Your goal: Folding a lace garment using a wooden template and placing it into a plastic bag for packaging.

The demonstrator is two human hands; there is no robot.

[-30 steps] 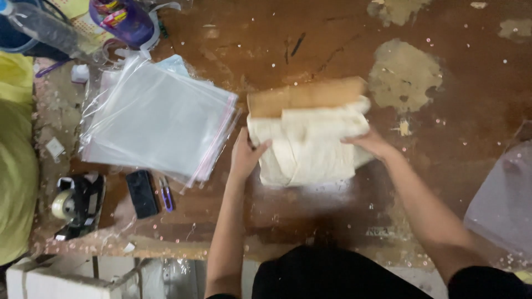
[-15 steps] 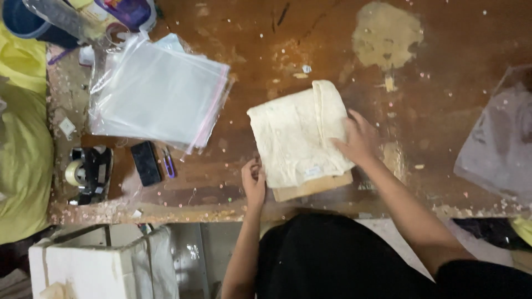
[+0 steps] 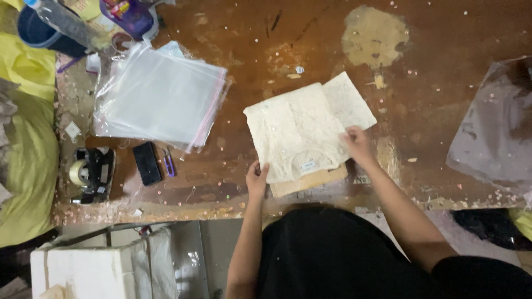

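**Cream garment folded flat on a board**

At nine o'clock lie a tape dispenser (image 3: pixel 91 173) and slick clear bags (image 3: pixel 158 95). The left hand (image 3: pixel 256 180) pinches the lacy cream garment (image 3: pixel 296 132), already folded square on its cardboard (image 3: pixel 307 181); the right hand (image 3: pixel 358 145) presses flat, fingers spread. It is not yet bagged, on the scuffed brown table (image 3: pixel 443 33)

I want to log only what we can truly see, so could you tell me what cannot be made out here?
- Cardboard: mostly covered by the folded cream garment, head view.
- Garment label: too small to read.
- Left hand fingertips: tucked under the garment's edge.
- Clear bag: cut off by the right edge.
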